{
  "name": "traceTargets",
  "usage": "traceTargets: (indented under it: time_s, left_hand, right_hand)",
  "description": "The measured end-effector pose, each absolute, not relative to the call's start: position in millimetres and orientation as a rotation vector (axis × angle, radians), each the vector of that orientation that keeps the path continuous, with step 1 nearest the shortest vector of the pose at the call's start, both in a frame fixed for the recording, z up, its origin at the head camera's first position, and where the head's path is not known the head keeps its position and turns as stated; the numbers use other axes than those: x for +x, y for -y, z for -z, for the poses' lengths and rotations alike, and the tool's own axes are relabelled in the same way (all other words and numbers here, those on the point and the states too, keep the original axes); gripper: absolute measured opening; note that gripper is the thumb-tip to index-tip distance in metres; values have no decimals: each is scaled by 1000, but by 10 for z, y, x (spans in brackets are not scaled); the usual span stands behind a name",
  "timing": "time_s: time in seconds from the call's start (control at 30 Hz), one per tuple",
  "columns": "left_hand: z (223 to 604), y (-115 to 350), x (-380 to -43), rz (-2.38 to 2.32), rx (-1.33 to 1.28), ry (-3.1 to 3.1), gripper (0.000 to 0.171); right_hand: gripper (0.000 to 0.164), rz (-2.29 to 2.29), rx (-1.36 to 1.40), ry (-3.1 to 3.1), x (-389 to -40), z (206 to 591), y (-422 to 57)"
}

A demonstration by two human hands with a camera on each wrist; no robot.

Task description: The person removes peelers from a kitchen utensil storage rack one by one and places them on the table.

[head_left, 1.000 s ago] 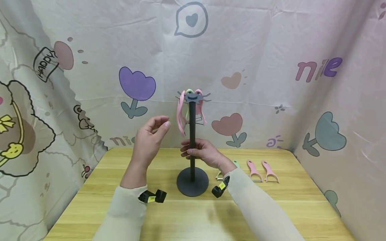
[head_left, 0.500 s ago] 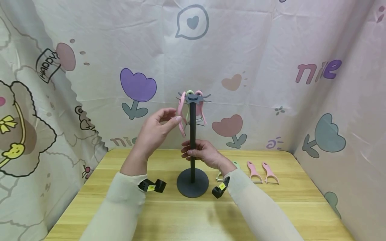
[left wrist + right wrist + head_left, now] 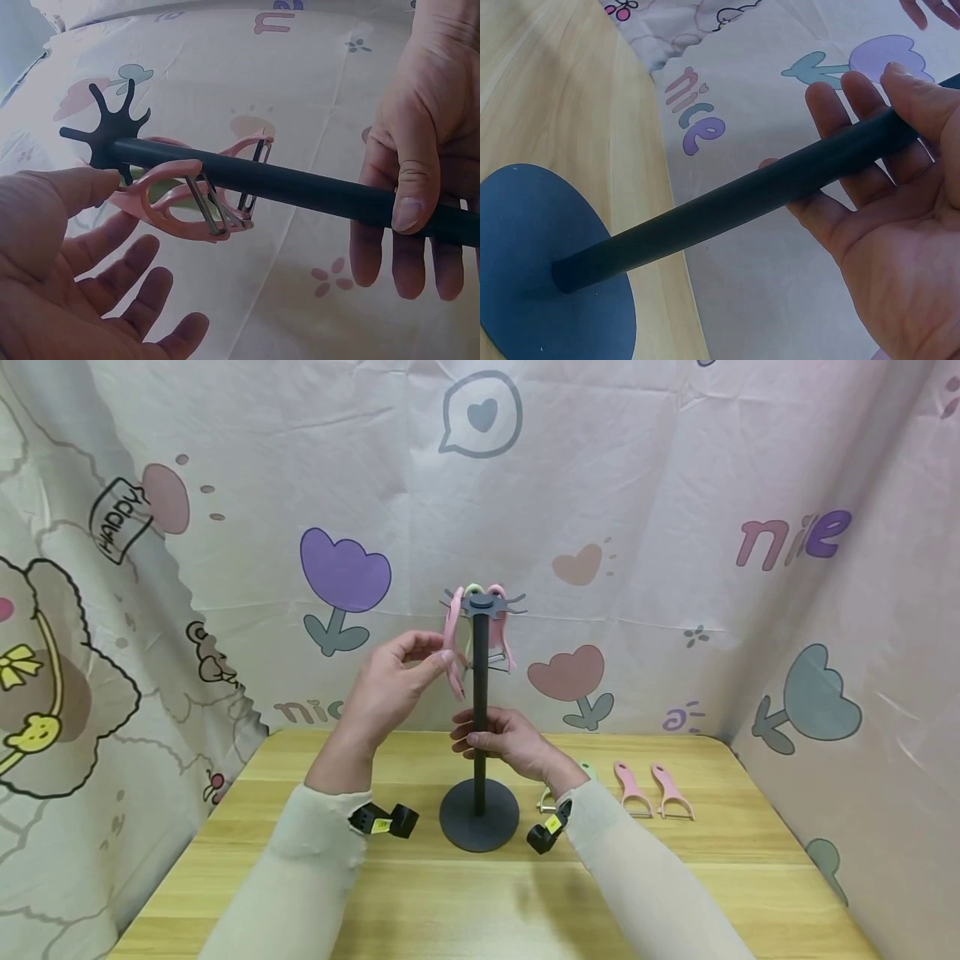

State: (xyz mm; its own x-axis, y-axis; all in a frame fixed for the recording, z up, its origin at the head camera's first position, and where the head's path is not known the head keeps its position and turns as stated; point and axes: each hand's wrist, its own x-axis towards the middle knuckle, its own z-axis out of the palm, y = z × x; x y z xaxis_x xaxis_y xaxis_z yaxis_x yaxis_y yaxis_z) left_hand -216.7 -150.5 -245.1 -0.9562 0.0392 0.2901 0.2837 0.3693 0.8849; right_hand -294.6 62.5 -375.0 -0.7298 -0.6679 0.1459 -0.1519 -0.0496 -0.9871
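A dark stand (image 3: 480, 702) with a round base and a ring of hooks on top stands upright on the table. On its left side hangs a pink peeler (image 3: 452, 643), which my left hand (image 3: 397, 681) pinches between thumb and index finger; the other fingers are spread in the left wrist view. Behind the pole hang a green peeler (image 3: 469, 597) and another pink peeler (image 3: 500, 627), both partly hidden. My right hand (image 3: 510, 739) holds the pole at mid-height, its thumb in front and fingers behind, as the right wrist view (image 3: 907, 187) also shows.
Two pink peelers, one (image 3: 633, 789) beside the other (image 3: 672, 791), lie on the wooden table (image 3: 450, 902) at the right. A green peeler (image 3: 546, 800) there is partly covered by my right forearm. A printed curtain (image 3: 645, 468) encloses the back and sides.
My left hand has moved right and slightly up to the hanging pink peeler, and now pinches it. My right hand stays on the pole.
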Motion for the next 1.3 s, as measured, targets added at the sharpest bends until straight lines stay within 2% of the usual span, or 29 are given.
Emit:
traceTargets:
  time_s: [0.4,1.07,1.3]
  left_hand:
    - [2457,1490,-2180,1679,-292,2330,29]
    - [2460,1568,-2107,1774,-263,2151,36]
    - [2504,1666,-2048,1820,-224,2079,33]
  right_hand:
    - [37,1836,-862,-1848,-2956,3768,-618]
    - [39,1842,-854,-1857,-2941,3757,-627]
    - [43,1821,-886,-1943,-2924,3754,-621]
